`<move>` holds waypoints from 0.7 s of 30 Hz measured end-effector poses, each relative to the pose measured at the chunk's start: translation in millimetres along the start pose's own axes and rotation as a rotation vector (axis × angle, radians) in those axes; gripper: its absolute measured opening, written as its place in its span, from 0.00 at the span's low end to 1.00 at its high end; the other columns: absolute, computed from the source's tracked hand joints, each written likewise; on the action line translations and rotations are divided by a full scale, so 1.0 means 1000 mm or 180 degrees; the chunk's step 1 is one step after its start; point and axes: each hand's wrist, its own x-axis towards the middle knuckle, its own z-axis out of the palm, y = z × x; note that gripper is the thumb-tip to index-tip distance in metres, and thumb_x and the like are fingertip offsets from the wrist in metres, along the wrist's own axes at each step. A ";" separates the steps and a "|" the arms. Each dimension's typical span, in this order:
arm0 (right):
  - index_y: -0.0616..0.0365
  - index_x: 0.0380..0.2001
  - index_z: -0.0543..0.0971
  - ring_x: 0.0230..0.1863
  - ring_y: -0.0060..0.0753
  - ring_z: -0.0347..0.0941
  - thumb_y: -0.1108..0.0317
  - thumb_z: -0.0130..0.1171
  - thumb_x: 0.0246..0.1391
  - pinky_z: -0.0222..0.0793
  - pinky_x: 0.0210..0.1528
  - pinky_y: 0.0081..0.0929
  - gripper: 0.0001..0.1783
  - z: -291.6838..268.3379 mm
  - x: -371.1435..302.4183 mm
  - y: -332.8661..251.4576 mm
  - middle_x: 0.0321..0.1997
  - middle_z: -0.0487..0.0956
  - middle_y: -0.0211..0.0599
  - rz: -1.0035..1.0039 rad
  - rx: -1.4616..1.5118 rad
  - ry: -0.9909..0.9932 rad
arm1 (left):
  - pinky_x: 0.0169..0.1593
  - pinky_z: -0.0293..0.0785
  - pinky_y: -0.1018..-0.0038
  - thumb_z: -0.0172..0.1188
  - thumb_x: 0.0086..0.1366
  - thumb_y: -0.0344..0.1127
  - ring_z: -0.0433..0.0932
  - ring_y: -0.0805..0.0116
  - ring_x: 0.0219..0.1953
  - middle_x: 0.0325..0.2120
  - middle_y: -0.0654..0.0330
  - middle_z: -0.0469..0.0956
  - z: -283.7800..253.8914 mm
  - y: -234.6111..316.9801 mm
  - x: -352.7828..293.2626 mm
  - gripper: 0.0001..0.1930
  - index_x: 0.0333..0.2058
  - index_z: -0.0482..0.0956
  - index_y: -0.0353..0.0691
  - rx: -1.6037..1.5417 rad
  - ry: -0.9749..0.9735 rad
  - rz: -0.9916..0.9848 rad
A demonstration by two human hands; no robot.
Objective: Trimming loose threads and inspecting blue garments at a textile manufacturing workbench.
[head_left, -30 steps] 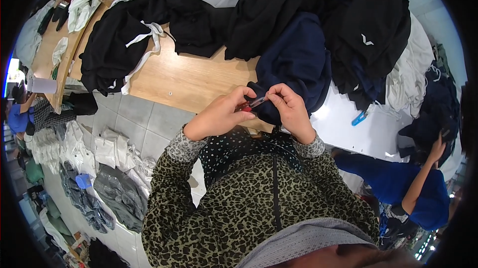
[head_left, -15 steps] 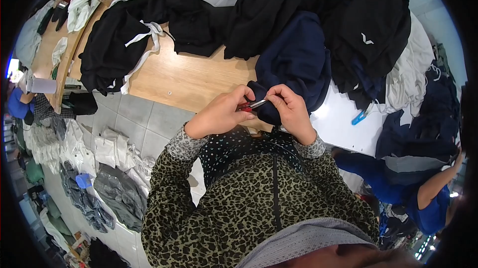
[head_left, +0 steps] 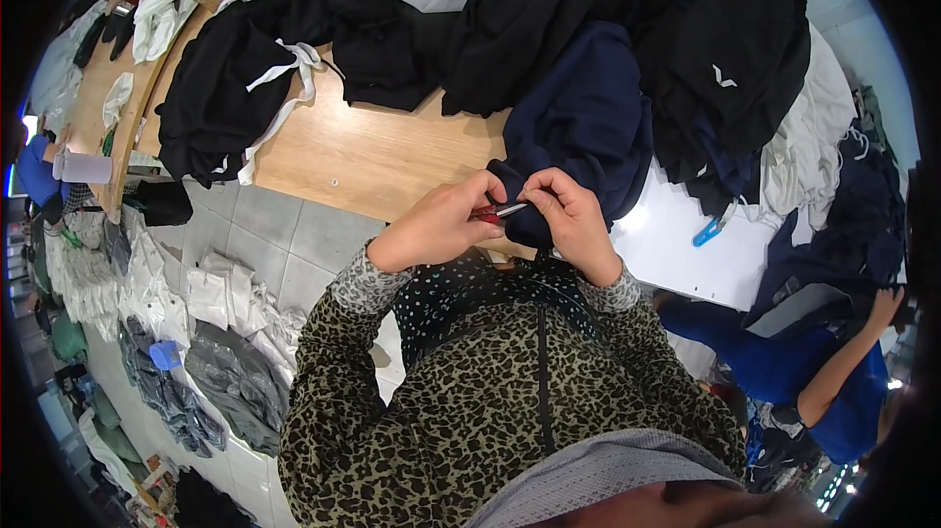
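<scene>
A small pair of thread snips with red handles and short metal blades sits in my left hand. Its blades point right, toward the fingertips of my right hand. My right thumb and forefinger are pinched together at the edge of a navy garment, close to the blade tips. Any thread between those fingers is too small to make out. The navy garment lies bunched on the table's near edge, and part of it hangs below and between my hands.
Heaped black garments fill the far side of the wooden table. On the white tabletop at right lies a blue-handled tool. A co-worker in blue handles dark garments at far right. Plastic-wrapped bundles cover the floor at left.
The snips have turned slightly in my left hand, and their blades look closer together. My right hand has hardly moved. The co-worker at right has shifted an arm and the garments there.
</scene>
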 end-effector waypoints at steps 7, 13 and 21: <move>0.60 0.44 0.72 0.38 0.19 0.69 0.81 0.60 0.45 0.65 0.40 0.16 0.20 -0.030 0.000 -0.033 0.41 0.74 0.31 0.0001 0.0014 -0.1064 | 0.40 0.64 0.84 0.59 0.54 0.19 0.66 0.81 0.34 0.45 0.63 0.69 -0.015 -0.016 0.004 0.33 0.59 0.59 0.38 -0.1615 0.0079 0.0082; 0.61 0.45 0.73 0.46 0.41 0.72 0.83 0.59 0.41 0.67 0.47 0.31 0.23 -0.051 -0.002 -0.058 0.45 0.73 0.40 -0.1171 -0.1015 -0.1199 | 0.38 0.68 0.83 0.61 0.53 0.21 0.71 0.81 0.33 0.41 0.64 0.74 0.015 -0.021 0.045 0.22 0.49 0.71 0.33 -0.2100 -0.0852 -0.0060; 0.57 0.32 0.82 0.25 0.30 0.65 0.84 0.49 0.33 0.61 0.26 0.23 0.21 -0.050 -0.015 0.004 0.24 0.68 0.34 -0.0889 -0.2131 0.2009 | 0.22 0.67 0.80 0.61 0.42 0.17 0.73 0.74 0.23 0.31 0.60 0.72 0.050 -0.012 0.038 0.16 0.34 0.79 0.34 0.1122 0.1591 0.2508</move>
